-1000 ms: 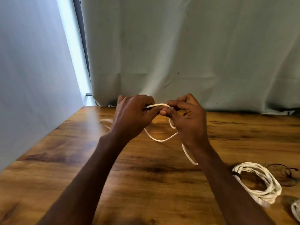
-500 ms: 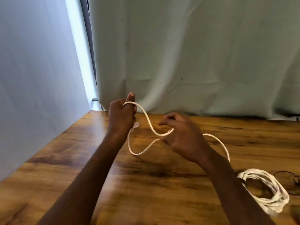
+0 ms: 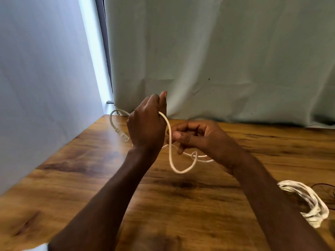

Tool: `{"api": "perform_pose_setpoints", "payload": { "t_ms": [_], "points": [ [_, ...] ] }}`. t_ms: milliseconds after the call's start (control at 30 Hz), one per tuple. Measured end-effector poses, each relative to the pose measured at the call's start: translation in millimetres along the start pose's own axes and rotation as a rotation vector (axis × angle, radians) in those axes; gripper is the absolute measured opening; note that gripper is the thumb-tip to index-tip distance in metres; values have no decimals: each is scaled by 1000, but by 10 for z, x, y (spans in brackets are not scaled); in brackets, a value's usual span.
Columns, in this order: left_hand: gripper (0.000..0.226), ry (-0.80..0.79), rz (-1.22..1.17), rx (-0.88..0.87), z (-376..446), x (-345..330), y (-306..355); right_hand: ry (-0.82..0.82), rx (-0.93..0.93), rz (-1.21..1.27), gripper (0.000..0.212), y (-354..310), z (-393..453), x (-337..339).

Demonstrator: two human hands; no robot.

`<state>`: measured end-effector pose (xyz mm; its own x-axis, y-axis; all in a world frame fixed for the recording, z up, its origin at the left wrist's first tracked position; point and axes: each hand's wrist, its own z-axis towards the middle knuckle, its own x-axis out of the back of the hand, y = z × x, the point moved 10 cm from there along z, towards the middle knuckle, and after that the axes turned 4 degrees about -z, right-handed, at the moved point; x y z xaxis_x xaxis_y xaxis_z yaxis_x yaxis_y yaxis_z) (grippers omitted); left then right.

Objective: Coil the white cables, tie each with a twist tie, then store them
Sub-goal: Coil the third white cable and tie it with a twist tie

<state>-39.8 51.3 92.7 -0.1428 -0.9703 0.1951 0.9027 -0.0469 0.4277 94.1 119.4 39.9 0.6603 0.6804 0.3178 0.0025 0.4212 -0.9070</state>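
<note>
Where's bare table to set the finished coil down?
Bare wood left of the left hand, toward the wall, and between the forearms. Crowded at right: coiled cables and a dark wire.

My left hand (image 3: 146,127) and right hand (image 3: 197,140) are bare, as are both forearms: no sleeves, gloves, rings, watch or bands show on either.

Left: bare wooden tabletop (image 3: 76,180), open up to the pale wall panel (image 3: 41,87).
Right: coiled white cable bundle (image 3: 308,201) blocks.
Back: grey-green curtain (image 3: 217,60).
</note>
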Motion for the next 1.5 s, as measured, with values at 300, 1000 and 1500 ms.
{"api": "perform_pose_setpoints", "payload": {
  "t_ms": [300, 1000, 1500],
  "points": [
    [48, -321, -195, 117, -10, -460, -250, 608, 66, -66, 10, 108, -67, 568],
    [34, -585, -1267, 962, -157, -786, -626, 537, 36, -1013, 10, 262, -7, 299],
    [36, -627, -836, 329, -22, -599, -327, 208, 321, -815, 43, 49, 77, -172]
  ]
}}
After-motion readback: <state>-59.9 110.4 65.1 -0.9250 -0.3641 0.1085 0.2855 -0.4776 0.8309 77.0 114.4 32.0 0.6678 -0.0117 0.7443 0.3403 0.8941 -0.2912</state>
